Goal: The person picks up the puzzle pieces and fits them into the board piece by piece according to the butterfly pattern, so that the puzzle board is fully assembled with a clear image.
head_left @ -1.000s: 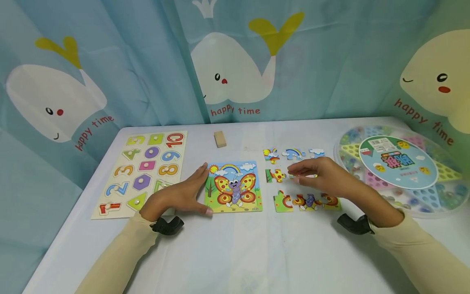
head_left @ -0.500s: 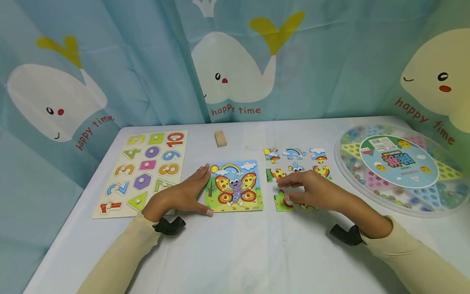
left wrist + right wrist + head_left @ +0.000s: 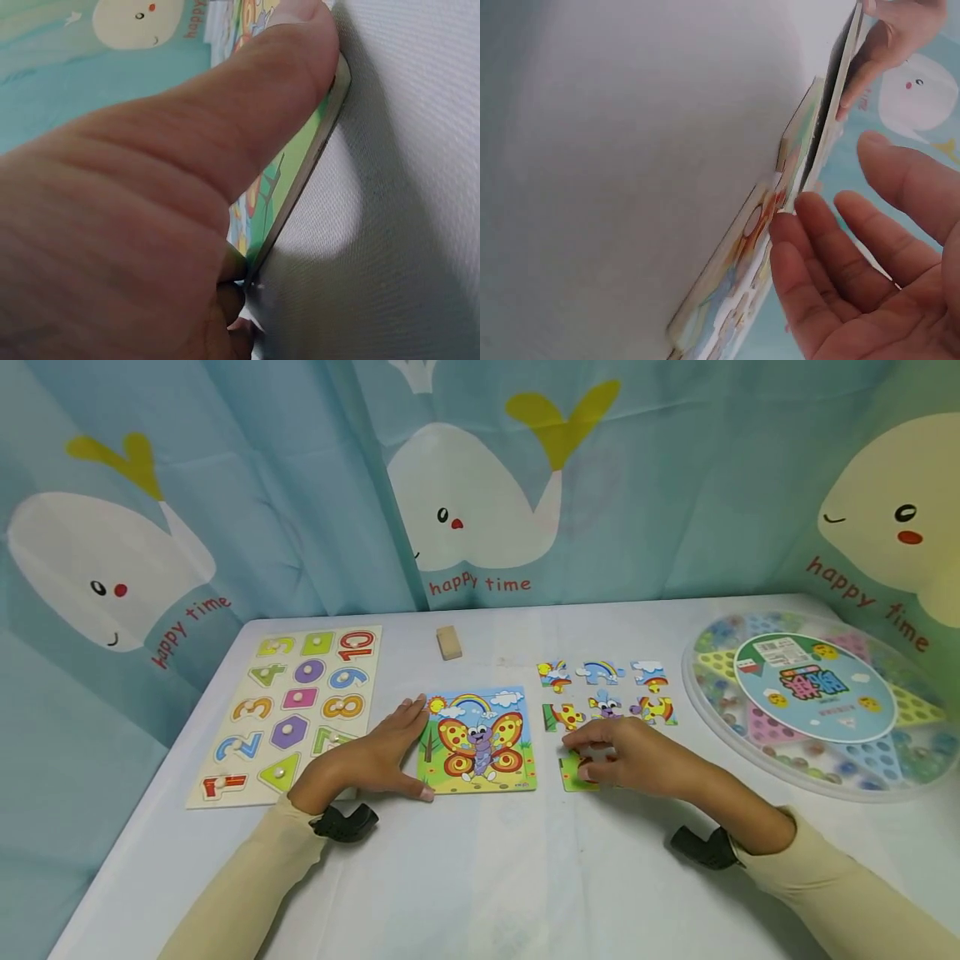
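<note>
My left hand (image 3: 375,762) rests at the left side of a square butterfly puzzle board (image 3: 513,781), its fingers along the edge and its thumb on the lower left corner. The left wrist view has the thumb (image 3: 247,97) lying over the board's rim. To the right, my right hand (image 3: 637,758) hovers over the bottom row of loose puzzle pieces, thumb and fingers apart around a green corner piece (image 3: 572,778). In the right wrist view nothing sits between the loosely bent fingers (image 3: 847,247) and the thumb. The rest of the bottom row is hidden under this hand.
Behind the right hand lie two rows of puzzle pieces, among them a rainbow piece (image 3: 598,673). A number and shape peg board (image 3: 251,681) lies at the left. A small wooden block (image 3: 449,643) is at the back, and a round marble game case (image 3: 813,693) at the right.
My right hand has come from over the middle row towards me and slightly left, down to the bottom row's left piece. My left hand stays at the board.
</note>
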Demonstrator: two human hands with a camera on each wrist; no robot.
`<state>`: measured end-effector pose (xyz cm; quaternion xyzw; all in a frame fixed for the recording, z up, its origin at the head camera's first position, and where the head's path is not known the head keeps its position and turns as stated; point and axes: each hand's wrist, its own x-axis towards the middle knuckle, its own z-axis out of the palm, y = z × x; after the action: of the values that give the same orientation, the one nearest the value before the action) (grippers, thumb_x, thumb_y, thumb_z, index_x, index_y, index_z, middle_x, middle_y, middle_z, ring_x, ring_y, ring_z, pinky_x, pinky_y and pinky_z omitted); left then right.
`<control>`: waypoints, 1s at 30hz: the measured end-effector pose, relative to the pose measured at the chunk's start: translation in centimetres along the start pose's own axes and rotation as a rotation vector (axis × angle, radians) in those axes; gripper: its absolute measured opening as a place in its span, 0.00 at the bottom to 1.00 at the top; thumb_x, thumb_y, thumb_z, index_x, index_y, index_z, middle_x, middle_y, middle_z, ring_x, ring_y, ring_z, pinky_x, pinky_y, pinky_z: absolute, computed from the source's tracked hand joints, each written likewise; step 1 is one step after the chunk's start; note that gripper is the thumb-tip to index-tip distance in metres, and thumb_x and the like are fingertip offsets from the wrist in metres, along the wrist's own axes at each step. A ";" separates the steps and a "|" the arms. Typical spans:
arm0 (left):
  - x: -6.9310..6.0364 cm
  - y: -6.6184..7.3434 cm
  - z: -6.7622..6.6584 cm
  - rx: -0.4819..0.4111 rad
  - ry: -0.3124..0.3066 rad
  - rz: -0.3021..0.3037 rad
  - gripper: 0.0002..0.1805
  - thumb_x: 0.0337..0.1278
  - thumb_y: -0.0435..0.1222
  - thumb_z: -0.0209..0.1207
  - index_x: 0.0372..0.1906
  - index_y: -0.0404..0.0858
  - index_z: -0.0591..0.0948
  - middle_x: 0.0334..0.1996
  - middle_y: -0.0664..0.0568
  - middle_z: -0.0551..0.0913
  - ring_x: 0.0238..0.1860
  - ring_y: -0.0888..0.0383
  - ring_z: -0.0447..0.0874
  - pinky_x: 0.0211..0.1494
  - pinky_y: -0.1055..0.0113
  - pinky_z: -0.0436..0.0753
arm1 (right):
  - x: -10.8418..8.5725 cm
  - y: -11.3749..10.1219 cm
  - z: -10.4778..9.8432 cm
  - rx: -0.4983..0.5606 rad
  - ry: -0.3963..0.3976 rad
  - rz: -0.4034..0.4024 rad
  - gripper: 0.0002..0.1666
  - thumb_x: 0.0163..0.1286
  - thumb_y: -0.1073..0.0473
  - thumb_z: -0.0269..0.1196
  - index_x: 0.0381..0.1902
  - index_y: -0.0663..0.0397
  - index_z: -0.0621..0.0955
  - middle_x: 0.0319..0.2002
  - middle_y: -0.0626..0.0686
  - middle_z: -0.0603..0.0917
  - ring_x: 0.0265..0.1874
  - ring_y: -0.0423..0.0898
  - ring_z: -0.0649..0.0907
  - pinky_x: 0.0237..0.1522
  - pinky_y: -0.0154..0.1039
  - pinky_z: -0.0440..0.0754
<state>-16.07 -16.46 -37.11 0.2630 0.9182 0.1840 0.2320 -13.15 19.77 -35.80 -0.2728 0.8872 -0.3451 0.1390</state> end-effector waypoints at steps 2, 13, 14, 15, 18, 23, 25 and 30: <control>0.0 0.0 0.0 -0.002 0.000 0.002 0.66 0.43 0.56 0.72 0.77 0.32 0.43 0.77 0.46 0.33 0.76 0.49 0.27 0.75 0.50 0.44 | 0.1 -0.1 0.1 -0.016 -0.008 -0.008 0.21 0.60 0.64 0.70 0.52 0.63 0.82 0.44 0.49 0.84 0.39 0.45 0.80 0.39 0.38 0.80; -0.1 0.0 -0.2 -0.015 -0.004 0.006 0.66 0.43 0.55 0.72 0.77 0.33 0.44 0.78 0.46 0.33 0.76 0.49 0.28 0.75 0.50 0.45 | 0.3 -0.3 0.5 -0.058 -0.010 0.012 0.23 0.57 0.68 0.70 0.52 0.64 0.82 0.43 0.49 0.81 0.40 0.46 0.76 0.39 0.38 0.78; -0.1 0.0 -0.2 -0.015 -0.004 0.008 0.66 0.43 0.55 0.72 0.77 0.33 0.44 0.78 0.46 0.33 0.76 0.49 0.28 0.75 0.50 0.45 | 0.3 -0.3 0.6 -0.058 -0.012 0.009 0.23 0.57 0.68 0.70 0.52 0.63 0.82 0.42 0.48 0.81 0.40 0.46 0.76 0.39 0.38 0.78; -0.1 -0.1 -0.2 -0.014 -0.003 0.008 0.66 0.43 0.56 0.72 0.77 0.33 0.44 0.78 0.46 0.33 0.76 0.49 0.28 0.75 0.50 0.45 | 0.4 -0.3 0.6 -0.059 -0.013 0.002 0.23 0.57 0.69 0.70 0.52 0.62 0.82 0.42 0.48 0.80 0.41 0.46 0.75 0.39 0.38 0.78; -0.1 -0.1 -0.3 -0.014 -0.006 0.003 0.65 0.43 0.56 0.72 0.77 0.34 0.44 0.78 0.47 0.33 0.76 0.50 0.28 0.75 0.50 0.45 | 0.3 -0.3 0.7 -0.082 -0.014 -0.020 0.24 0.56 0.69 0.69 0.53 0.60 0.83 0.44 0.48 0.80 0.43 0.47 0.75 0.41 0.40 0.77; -0.1 -0.1 -0.3 -0.013 -0.008 0.002 0.65 0.43 0.56 0.72 0.77 0.34 0.45 0.78 0.47 0.34 0.76 0.50 0.28 0.75 0.50 0.45 | 0.3 -0.5 0.8 -0.145 -0.027 -0.014 0.26 0.56 0.70 0.68 0.55 0.57 0.82 0.49 0.49 0.79 0.46 0.46 0.75 0.45 0.41 0.78; -0.1 -0.2 -0.4 -0.011 -0.007 0.001 0.65 0.43 0.56 0.72 0.77 0.34 0.45 0.78 0.47 0.34 0.76 0.50 0.29 0.75 0.50 0.45 | 0.3 -0.5 0.8 -0.171 -0.032 -0.008 0.26 0.57 0.69 0.69 0.55 0.57 0.82 0.49 0.49 0.78 0.47 0.46 0.74 0.45 0.41 0.77; 0.0 -0.2 -0.4 -0.005 -0.009 -0.005 0.65 0.43 0.56 0.72 0.77 0.35 0.45 0.78 0.48 0.34 0.76 0.51 0.29 0.75 0.50 0.45 | 0.3 -0.6 0.7 -0.208 -0.029 -0.014 0.26 0.55 0.68 0.70 0.55 0.58 0.82 0.46 0.49 0.77 0.44 0.47 0.73 0.43 0.41 0.76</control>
<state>-16.35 -16.75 -36.86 0.2611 0.9174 0.1844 0.2370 -12.89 18.86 -35.93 -0.2970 0.9141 -0.2483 0.1202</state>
